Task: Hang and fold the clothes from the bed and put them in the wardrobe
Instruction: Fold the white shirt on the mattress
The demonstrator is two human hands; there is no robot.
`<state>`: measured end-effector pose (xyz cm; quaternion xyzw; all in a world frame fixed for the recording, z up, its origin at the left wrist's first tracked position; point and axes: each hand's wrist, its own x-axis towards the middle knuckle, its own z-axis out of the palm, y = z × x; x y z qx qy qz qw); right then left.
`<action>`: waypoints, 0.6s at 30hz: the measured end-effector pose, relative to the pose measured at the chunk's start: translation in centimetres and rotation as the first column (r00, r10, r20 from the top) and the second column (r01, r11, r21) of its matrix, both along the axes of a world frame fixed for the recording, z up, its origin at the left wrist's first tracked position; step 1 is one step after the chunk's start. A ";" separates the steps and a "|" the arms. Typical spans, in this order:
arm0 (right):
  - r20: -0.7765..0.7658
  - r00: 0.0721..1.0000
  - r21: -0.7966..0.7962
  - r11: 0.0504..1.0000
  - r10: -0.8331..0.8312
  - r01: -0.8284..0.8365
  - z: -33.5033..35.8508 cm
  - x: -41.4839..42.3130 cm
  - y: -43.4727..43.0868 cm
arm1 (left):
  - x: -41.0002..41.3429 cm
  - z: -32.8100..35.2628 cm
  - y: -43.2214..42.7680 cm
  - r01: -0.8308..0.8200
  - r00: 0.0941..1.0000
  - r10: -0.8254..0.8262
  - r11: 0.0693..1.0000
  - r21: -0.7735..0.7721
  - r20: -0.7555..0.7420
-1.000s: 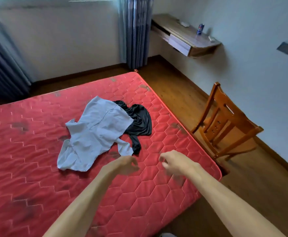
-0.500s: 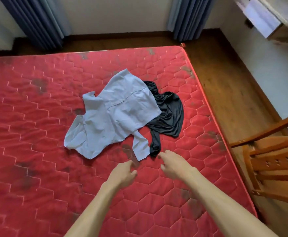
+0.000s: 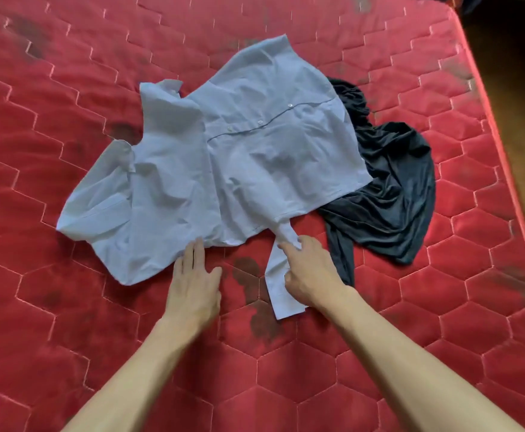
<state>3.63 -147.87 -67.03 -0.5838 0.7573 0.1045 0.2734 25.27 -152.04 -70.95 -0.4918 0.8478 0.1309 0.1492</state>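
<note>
Two garments lie on the bed: light-blue shirt overlapping black top. My left hand rests flat at the hem, gripping nothing; my right hand fingers its sleeve, ready to lift it.

I'm leaning in over the mattress now, chair and shelf gone from view. My left hand, fingers straight, now reaches the light blue shirt at its near hem; my right hand now lands on its sleeve.
</note>
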 end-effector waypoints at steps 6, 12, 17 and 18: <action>0.173 0.951 -0.140 0.949 -0.258 0.283 -5.3 0.1 -1.2 | -0.7 -4.6 -1.7 0.053 0.993 -0.062 0.994 -0.092 -0.104; 0.366 0.853 -0.032 0.911 -0.373 0.412 -4.3 2.9 5.5 | 1.5 -2.9 -2.9 0.017 0.956 -0.022 1.000 -0.019 -0.293; 0.446 0.843 0.511 0.859 -0.300 0.035 -2.4 6.9 14.8 | 4.0 0.9 3.9 -0.164 0.932 0.290 0.872 0.460 -0.219; 0.457 0.806 0.564 0.823 -0.377 0.064 -2.3 7.2 16.0 | 4.3 1.6 5.9 -0.160 0.939 0.307 0.791 0.590 -0.157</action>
